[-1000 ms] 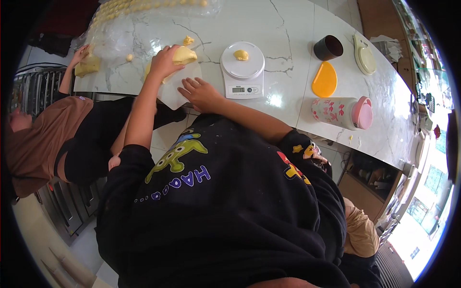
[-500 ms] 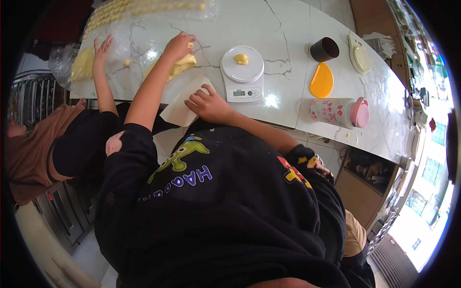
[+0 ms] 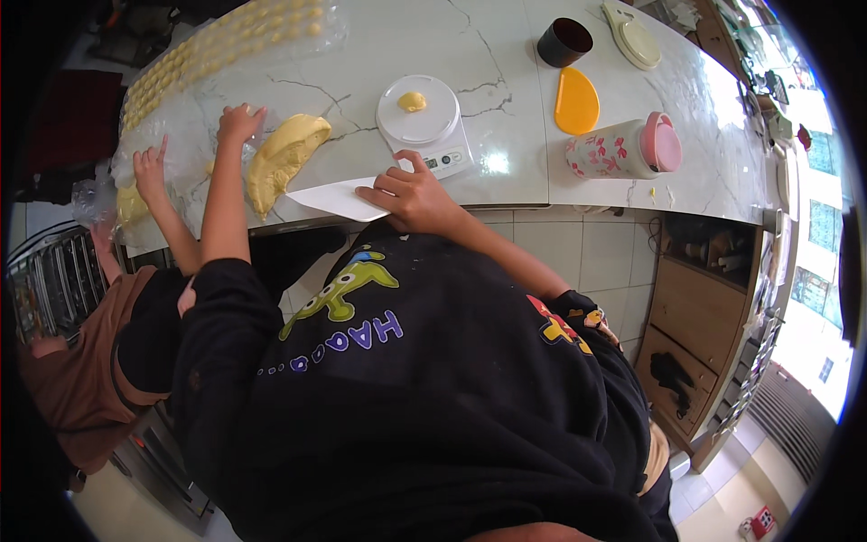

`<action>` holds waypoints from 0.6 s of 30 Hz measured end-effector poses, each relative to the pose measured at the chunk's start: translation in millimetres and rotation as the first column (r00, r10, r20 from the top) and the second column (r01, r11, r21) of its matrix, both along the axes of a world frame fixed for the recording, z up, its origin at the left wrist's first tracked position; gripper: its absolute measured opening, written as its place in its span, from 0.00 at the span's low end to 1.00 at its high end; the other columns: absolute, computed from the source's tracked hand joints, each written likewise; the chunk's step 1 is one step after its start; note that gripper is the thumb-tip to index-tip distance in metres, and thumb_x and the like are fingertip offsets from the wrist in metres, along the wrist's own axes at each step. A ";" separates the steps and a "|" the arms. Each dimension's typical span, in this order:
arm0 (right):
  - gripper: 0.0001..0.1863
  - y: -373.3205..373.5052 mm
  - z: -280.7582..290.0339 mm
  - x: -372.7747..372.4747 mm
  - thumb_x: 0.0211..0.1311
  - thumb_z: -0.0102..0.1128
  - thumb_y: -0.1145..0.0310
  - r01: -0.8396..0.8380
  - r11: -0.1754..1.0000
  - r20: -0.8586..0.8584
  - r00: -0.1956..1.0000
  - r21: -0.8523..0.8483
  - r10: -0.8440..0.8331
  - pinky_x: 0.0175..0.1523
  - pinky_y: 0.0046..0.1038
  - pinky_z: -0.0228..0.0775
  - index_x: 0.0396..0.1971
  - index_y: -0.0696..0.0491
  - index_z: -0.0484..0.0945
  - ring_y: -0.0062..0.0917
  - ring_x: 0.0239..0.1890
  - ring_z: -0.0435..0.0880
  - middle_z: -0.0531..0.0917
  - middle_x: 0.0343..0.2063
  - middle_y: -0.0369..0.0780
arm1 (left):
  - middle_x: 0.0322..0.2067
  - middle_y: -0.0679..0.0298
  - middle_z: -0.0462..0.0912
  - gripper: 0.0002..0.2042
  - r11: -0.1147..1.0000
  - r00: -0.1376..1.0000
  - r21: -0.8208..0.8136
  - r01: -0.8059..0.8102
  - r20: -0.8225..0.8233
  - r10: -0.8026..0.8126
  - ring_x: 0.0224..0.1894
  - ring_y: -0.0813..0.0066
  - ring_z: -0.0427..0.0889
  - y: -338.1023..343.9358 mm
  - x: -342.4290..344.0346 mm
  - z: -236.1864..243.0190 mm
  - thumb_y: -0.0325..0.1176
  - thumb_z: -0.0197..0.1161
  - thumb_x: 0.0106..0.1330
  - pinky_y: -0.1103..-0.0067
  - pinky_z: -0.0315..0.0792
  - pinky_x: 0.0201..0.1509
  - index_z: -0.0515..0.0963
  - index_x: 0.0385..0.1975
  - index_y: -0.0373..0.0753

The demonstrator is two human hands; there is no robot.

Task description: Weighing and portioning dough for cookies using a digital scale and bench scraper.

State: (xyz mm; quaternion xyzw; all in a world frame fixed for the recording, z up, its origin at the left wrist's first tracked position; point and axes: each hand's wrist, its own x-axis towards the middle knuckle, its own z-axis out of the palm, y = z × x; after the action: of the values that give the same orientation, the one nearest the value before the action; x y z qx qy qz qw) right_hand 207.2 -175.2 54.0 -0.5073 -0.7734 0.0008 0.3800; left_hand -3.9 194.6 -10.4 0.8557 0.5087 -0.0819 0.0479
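Note:
A white, flat dough scraper (image 3: 339, 199) is gripped by my right hand (image 3: 414, 197) at the table's front edge, just below the scale. Over plastic film to the left, my left hand (image 3: 239, 125) has its fingers curled together; whatever they may hold is hidden. Between my hands lies a large lump of yellow dough (image 3: 287, 161), close to the scraper's tip. A small piece of dough (image 3: 412, 101) rests on the round plate of the white digital kitchen scale (image 3: 429, 131).
Another person's hand (image 3: 150, 173) is left of mine, near more dough (image 3: 131, 206). Rows of small dough balls (image 3: 194, 59) lie at the far left. On the right are a dark cup (image 3: 565, 42), an orange scraper (image 3: 576, 104), a pink-lidded bottle (image 3: 614, 152) and a pale green scale-like object (image 3: 632, 41).
My left hand has moved left, away from the dough lump, to the film. My right hand has swung the scraper flatter and shifted right. The view has shifted too.

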 end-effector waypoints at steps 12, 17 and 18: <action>0.19 -19.8 25.9 36.3 0.39 0.62 0.78 0.238 0.968 -0.279 0.938 0.082 -0.207 0.42 0.31 0.66 0.38 0.53 0.80 0.26 0.26 0.77 0.77 0.22 0.36 | 0.49 0.57 0.72 0.30 0.944 0.933 -0.104 0.314 0.217 -0.286 0.48 0.55 0.74 -128.0 46.0 43.5 0.39 0.73 0.43 0.68 0.70 0.49 0.71 0.51 0.50; 0.17 -27.9 34.1 57.7 0.42 0.63 0.77 0.306 0.946 -0.276 0.923 0.110 -0.267 0.41 0.31 0.66 0.37 0.54 0.80 0.28 0.24 0.76 0.77 0.21 0.36 | 0.37 0.59 0.78 0.18 0.874 0.802 -0.162 0.458 0.499 -0.328 0.38 0.58 0.78 -131.4 50.2 59.4 0.31 0.71 0.46 0.71 0.71 0.42 0.75 0.39 0.41; 0.16 -31.3 34.0 63.8 0.43 0.63 0.78 0.355 0.928 -0.257 0.912 0.111 -0.318 0.41 0.31 0.67 0.37 0.54 0.80 0.28 0.24 0.76 0.78 0.21 0.36 | 0.34 0.59 0.78 0.18 0.873 0.766 -0.193 0.448 0.587 -0.263 0.37 0.57 0.78 -151.4 59.3 80.5 0.30 0.70 0.46 0.70 0.71 0.42 0.75 0.38 0.40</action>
State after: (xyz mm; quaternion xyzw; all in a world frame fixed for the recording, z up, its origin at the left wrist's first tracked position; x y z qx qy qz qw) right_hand 271.0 -206.5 88.0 -0.5983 -0.6214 -0.0653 0.5016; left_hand 55.4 43.2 70.1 0.9049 0.2794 0.0743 0.3123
